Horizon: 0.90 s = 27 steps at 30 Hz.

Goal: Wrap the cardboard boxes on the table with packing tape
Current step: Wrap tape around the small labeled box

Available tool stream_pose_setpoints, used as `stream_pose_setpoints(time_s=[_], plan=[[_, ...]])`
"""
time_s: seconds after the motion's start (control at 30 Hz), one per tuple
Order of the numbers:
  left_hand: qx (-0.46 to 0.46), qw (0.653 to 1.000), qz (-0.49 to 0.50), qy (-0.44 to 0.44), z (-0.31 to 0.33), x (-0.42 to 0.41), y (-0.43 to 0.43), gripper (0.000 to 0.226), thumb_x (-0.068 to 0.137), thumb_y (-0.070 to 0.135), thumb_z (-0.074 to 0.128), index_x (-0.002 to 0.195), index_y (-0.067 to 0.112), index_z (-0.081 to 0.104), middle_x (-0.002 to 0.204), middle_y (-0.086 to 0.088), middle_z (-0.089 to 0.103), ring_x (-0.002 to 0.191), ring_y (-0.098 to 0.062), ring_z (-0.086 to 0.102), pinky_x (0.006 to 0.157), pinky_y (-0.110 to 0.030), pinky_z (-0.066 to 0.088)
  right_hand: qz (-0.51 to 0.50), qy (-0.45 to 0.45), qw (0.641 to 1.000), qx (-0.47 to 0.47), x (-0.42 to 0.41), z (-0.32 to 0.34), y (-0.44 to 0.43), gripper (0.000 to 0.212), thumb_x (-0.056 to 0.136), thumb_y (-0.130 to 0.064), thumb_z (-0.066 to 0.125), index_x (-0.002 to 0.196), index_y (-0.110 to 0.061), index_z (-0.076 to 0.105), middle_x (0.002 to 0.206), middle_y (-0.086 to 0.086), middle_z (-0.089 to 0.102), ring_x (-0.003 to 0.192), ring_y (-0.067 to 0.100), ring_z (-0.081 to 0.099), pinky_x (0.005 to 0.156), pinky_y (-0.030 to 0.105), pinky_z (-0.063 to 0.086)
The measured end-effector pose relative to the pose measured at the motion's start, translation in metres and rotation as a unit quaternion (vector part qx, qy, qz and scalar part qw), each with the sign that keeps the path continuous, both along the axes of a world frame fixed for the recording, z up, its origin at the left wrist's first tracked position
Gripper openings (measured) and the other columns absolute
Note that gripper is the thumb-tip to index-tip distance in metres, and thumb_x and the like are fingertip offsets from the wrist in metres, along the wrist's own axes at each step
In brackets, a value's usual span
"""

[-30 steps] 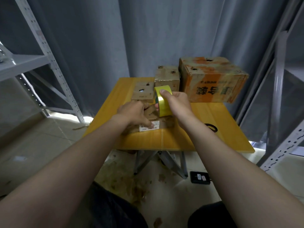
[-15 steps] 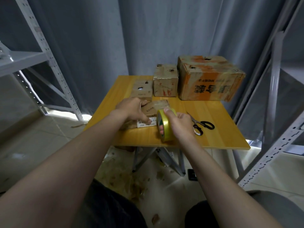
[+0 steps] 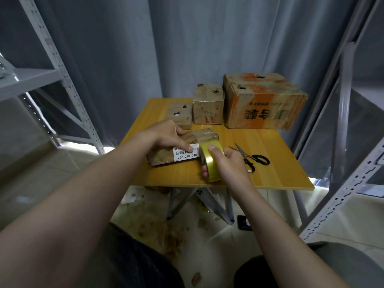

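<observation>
At frame centre, the left hand presses flat-fingered on the box, likely steadying it on the table. The right hand grips the tape beside the box's right end, probably to draw a strip.

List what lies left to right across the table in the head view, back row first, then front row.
Back row: small box → medium box → large orange-printed box. Front row: labelled box pressed down by the left hand → yellow tape roll gripped by the right hand → scissors.
</observation>
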<state>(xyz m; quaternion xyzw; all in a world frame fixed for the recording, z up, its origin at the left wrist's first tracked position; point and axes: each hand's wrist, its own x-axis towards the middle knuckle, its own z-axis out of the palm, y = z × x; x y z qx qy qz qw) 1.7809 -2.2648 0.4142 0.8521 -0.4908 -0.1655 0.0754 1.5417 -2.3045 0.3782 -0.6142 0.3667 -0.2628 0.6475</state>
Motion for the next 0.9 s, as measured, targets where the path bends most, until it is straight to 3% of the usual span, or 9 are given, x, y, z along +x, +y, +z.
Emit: stream_pose_setpoints(time_s=[0.07,0.2,0.3,0.47,0.57,0.63,0.73,0.8,0.9], plan=[[0.045,0.999,-0.013,0.024,0.011,0.002,-0.002,0.092,0.058,0.088,0.075,0.137,0.043,0.064,0.134,0.018,0.061,0.124,-0.017,0.055,0.096,-0.034,0.040,0.014,-0.024,0.999,-0.023,-0.003,0.010,-0.001,0.022,0.103,-0.038,0.061,0.100,-0.018,0.071,0.076,0.013,0.078,0.063,0.024,0.073,0.063,0.034,0.061],[0.089,0.989,-0.019,0.117,0.024,0.007,0.001,0.062,0.054,0.094,0.067,0.091,0.045,0.081,0.098,0.017,0.079,0.096,-0.010,0.073,0.083,-0.032,0.052,-0.005,-0.086,0.990,-0.108,-0.002,0.040,-0.007,0.019,0.102,-0.033,0.061,0.094,-0.018,0.072,0.072,0.002,0.077,0.064,0.013,0.074,0.060,0.025,0.059],[0.054,0.992,-0.018,0.116,0.022,0.004,0.003,0.061,0.062,0.090,0.063,0.082,0.037,0.083,0.087,0.017,0.079,0.091,-0.009,0.073,0.078,-0.029,0.051,0.003,-0.091,0.986,-0.141,0.013,0.056,-0.013,0.022,0.100,-0.032,0.061,0.094,-0.015,0.072,0.079,0.009,0.078,0.073,0.026,0.076,0.075,0.041,0.062],[-0.086,0.992,-0.043,0.077,0.019,-0.006,0.003,0.038,0.084,0.060,0.077,0.095,0.023,0.082,0.093,0.005,0.078,0.097,-0.018,0.071,0.080,-0.031,0.052,-0.013,-0.086,0.991,-0.103,0.038,0.064,-0.033,0.032,0.105,-0.035,0.058,0.100,-0.005,0.069,0.076,0.015,0.074,0.060,0.028,0.069,0.071,0.046,0.060],[-0.064,0.993,-0.090,0.044,0.019,-0.021,0.005,0.066,0.073,0.070,0.078,0.104,0.012,0.078,0.104,-0.015,0.075,0.097,-0.034,0.069,0.082,-0.047,0.055,-0.016,-0.082,0.991,-0.102,0.046,0.065,-0.038,0.036,0.102,-0.039,0.061,0.097,-0.005,0.070,0.074,0.015,0.075,0.055,0.025,0.068,0.061,0.038,0.059],[-0.072,0.992,-0.104,-0.005,0.012,-0.029,0.005,0.066,0.074,0.064,0.082,0.111,0.010,0.075,0.113,-0.015,0.074,0.097,-0.034,0.068,0.085,-0.050,0.056,-0.013,-0.093,0.991,-0.092,0.047,0.063,-0.038,0.039,0.101,-0.041,0.064,0.095,-0.003,0.072,0.074,0.015,0.076,0.055,0.024,0.069,0.059,0.035,0.058],[-0.116,0.989,-0.091,-0.015,0.005,-0.032,0.008,0.057,0.080,0.057,0.081,0.107,0.007,0.074,0.082,-0.005,0.064,0.074,-0.021,0.058,0.064,-0.037,0.041,-0.002,-0.091,0.990,-0.112,0.039,0.054,-0.032,0.046,0.100,-0.047,0.061,0.087,-0.005,0.075,0.072,0.011,0.077,0.063,0.025,0.073,0.075,0.042,0.062],[-0.132,0.987,-0.095,0.005,0.003,-0.032,0.010,0.054,0.084,0.053,0.080,0.102,0.003,0.074,0.075,-0.007,0.050,0.068,-0.020,0.046,0.061,-0.036,0.030,0.002,-0.090,0.988,-0.126,0.033,0.046,-0.027,0.046,0.102,-0.046,0.057,0.087,-0.006,0.075,0.073,0.010,0.077,0.069,0.026,0.075,0.083,0.048,0.062],[-0.147,0.984,-0.101,0.018,-0.002,-0.032,0.012,0.050,0.086,0.049,0.079,0.100,0.001,0.073,0.071,-0.007,0.045,0.065,-0.019,0.042,0.061,-0.036,0.029,-0.014,-0.086,0.989,-0.123,0.030,0.045,-0.022,0.045,0.102,-0.046,0.057,0.089,-0.007,0.075,0.073,0.009,0.077,0.073,0.027,0.077,0.086,0.054,0.061]])
